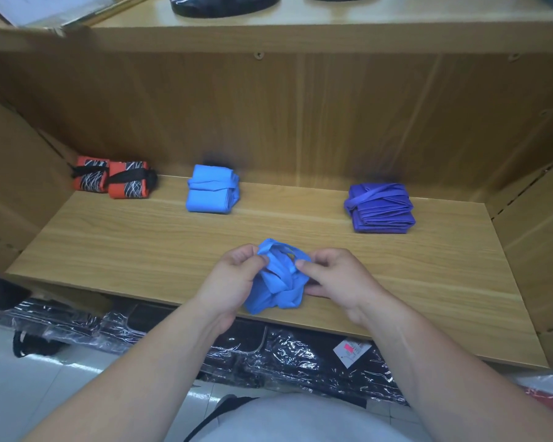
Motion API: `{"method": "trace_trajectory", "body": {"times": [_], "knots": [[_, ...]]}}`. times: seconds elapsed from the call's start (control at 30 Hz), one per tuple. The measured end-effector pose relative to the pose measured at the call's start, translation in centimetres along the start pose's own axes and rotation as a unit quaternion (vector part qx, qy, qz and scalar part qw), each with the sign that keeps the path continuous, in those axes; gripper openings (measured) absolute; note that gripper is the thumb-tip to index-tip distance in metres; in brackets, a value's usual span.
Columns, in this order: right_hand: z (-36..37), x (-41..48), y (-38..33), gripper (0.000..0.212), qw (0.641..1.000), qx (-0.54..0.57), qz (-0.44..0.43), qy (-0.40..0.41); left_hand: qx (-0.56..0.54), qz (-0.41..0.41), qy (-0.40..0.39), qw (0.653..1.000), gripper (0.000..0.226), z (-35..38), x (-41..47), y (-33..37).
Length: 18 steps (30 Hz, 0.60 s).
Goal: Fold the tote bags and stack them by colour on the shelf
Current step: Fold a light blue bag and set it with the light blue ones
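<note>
Grey clothing (294, 419) on the person's body is seen at the bottom edge, closest to the lens, and both bare forearms are stretched forward from it. Most of the view is filled by a wooden shelf (125, 244), whose board is enclosed by a back panel and side walls of the same grain. Below its front edge, black goods wrapped in shiny clear plastic (268, 355) are laid on a pale floor.

Toward the back right of the board, a stack of folded purple tote bags (380, 207) is placed, bound across the top by a purple strap. A folded light blue tote bag (212, 193) is set at the back centre, well apart from the purple stack. Two folded orange tote bags (91, 177) (129, 180), patterned with black and white lines, are lined up side by side and touching in the back left corner, each crossed by a black strap.

At the front centre, a loosely bundled blue tote bag (276, 282) is held between both hands, and its lower part appears to rest on the board near the front edge. Its upper left is gripped by the left hand (233, 279), with the fingers (245, 255) curled round the fabric. One of its straps is pinched between thumb and forefinger of the right hand (336, 279), the other fingers being curled against the bundle's right side.

A white tag with a pink mark (351, 350) is seen on the plastic wrapping. A small screw head (258, 54) is set in the panel above.
</note>
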State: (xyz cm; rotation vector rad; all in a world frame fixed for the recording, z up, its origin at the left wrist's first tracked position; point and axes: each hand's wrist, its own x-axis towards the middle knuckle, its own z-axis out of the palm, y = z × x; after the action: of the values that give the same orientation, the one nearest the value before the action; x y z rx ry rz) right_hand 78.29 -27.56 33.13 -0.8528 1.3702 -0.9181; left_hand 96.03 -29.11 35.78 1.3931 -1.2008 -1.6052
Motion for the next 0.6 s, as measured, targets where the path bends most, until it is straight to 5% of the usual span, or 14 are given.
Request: {"method": "trace_trajectory", "body": {"times": [0.13, 0.37, 0.6], "knots": [[-0.3, 0.3, -0.3, 0.015, 1.000, 0.008, 0.011, -0.007, -0.018, -0.007, -0.015, 1.000, 0.029, -0.1, 0.1, 0.1], [-1.3, 0.1, -0.5, 0.004, 0.964, 0.239, 0.034, -0.110, -0.146, -0.005, -0.054, 0.988, 0.008, -1.0, 0.5, 0.4], [-0.3, 0.7, 0.5, 0.027, 0.964, 0.229, 0.035, -0.134, -0.182, -0.017, -0.032, 0.983, 0.016, -1.1, 0.4, -0.4]]}}
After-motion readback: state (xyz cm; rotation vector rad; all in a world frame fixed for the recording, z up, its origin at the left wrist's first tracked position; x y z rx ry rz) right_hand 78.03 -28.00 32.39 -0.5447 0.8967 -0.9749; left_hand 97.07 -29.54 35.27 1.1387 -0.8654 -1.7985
